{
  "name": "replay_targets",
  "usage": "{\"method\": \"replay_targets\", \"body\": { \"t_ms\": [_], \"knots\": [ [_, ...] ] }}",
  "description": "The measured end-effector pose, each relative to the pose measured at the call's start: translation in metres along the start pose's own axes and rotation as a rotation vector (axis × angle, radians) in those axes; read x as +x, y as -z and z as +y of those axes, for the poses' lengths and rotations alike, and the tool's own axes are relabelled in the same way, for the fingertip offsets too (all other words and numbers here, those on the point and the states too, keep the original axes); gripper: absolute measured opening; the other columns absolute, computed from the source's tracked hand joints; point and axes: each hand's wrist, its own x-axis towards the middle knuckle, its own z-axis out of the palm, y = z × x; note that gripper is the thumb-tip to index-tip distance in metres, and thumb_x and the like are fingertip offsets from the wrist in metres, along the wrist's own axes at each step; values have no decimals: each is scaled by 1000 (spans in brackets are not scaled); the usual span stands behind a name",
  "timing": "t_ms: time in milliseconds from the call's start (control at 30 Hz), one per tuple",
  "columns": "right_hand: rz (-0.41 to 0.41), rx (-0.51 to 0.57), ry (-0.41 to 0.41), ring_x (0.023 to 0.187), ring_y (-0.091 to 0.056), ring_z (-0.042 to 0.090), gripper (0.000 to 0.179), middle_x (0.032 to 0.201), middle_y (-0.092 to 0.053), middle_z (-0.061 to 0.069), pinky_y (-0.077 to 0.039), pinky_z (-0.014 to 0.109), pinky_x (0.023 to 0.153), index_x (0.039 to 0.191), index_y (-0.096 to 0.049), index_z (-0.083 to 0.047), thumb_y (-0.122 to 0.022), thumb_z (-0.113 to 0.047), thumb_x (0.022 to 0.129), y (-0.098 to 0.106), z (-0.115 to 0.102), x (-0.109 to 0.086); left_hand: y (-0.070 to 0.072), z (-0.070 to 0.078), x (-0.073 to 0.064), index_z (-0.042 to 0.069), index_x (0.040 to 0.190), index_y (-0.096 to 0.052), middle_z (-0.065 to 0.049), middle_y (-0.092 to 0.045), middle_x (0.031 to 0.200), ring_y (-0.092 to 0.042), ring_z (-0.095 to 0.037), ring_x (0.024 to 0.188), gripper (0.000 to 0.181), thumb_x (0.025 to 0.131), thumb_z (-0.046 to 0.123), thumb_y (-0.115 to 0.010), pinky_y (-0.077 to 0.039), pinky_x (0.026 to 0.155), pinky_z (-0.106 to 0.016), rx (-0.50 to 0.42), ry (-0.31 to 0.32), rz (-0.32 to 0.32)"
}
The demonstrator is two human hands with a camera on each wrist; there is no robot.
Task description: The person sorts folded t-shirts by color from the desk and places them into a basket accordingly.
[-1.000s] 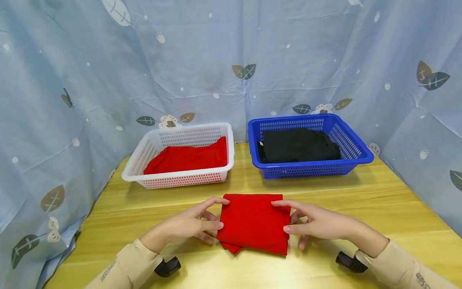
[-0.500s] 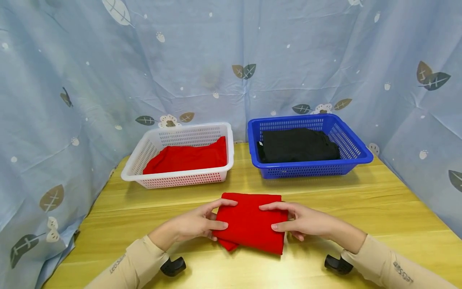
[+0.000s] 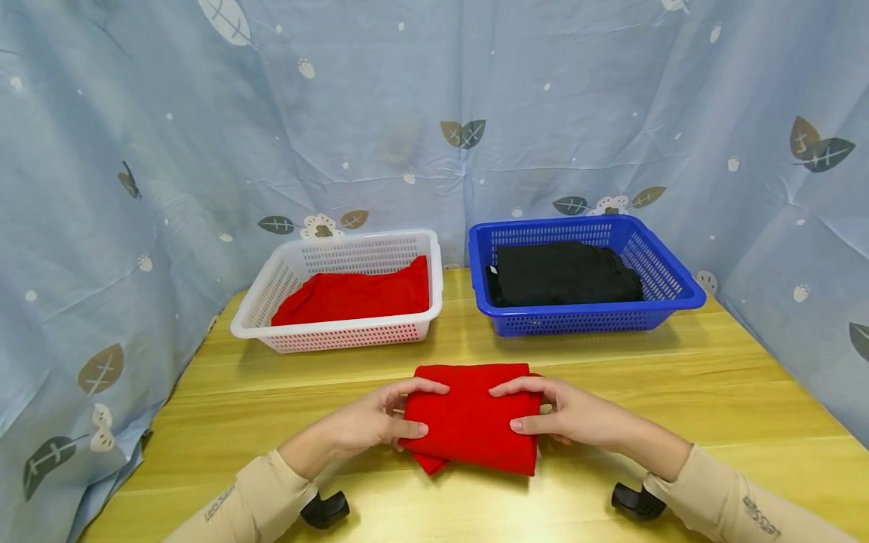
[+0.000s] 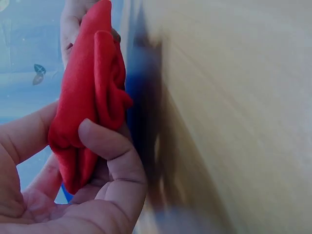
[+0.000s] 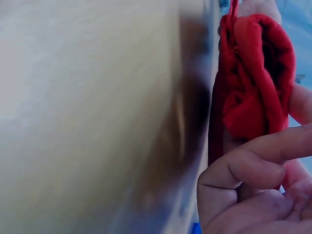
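A folded red garment [image 3: 471, 418] is held between both hands near the middle of the wooden table, a loose corner sticking out at its lower left. My left hand [image 3: 370, 418] grips its left side, thumb and index finger on top. On the right side, my right hand [image 3: 587, 415] does the same. In the left wrist view, fingers [image 4: 122, 170] curl beneath the layered edge of the garment [image 4: 80, 97]. The right wrist view shows the opposite edge of the garment [image 5: 253, 73], its folds bunched, with curled fingers [image 5: 253, 170] under it.
Behind the hands stand a white basket [image 3: 333, 326] with red cloth [image 3: 353, 296] in it and, to its right, a blue basket [image 3: 577, 309] holding black cloth [image 3: 563, 271]. A patterned blue curtain [image 3: 380, 113] surrounds the back and sides of the table [image 3: 237, 422].
Both hands have moved inward over the garment's sides and taken hold of it, fingers passing underneath. The garment has shifted slightly left. The baskets have stayed put.
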Motion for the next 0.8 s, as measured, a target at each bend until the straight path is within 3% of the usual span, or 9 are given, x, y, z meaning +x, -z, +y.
{"method": "replay_targets", "body": {
  "t_ms": [233, 467, 600, 800],
  "knots": [
    [28, -43, 50, 47, -34, 14, 54, 97, -62, 9, -34, 23, 48, 151, -60, -19, -77, -26, 100, 2, -19, -4, 0, 11, -12, 23, 152, -59, -12, -63, 133, -68, -24, 102, 57, 99, 9, -74, -58, 73, -28, 77, -96, 42],
    [37, -117, 127, 45, -33, 14, 52, 72, -54, 2, -33, 23, 46, 149, -63, -19, -78, -26, 100, 8, -39, -1, 3, 26, -25, 19, 154, -58, -16, -64, 140, -71, -28, 116, 57, 100, 9, -74, -63, 93, -34, 119, -179, 102],
    [44, -134, 172, 44, -33, 15, 51, 93, -67, 4, -35, 24, 46, 148, -63, -19, -78, -24, 100, 10, -54, 3, 7, 37, -32, 18, 151, -60, -17, -66, 137, -70, -30, 114, 56, 98, 9, -76, -63, 91, -35, 159, -210, 159],
    [66, -155, 168, 48, -34, 15, 52, 93, -66, 5, -35, 27, 48, 149, -63, -24, -78, -28, 100, 15, -84, 12, 18, 55, -45, 21, 148, -63, -15, -72, 128, -73, -32, 108, 56, 96, 9, -79, -64, 85, -34, 204, -262, 249]
  ]
}}
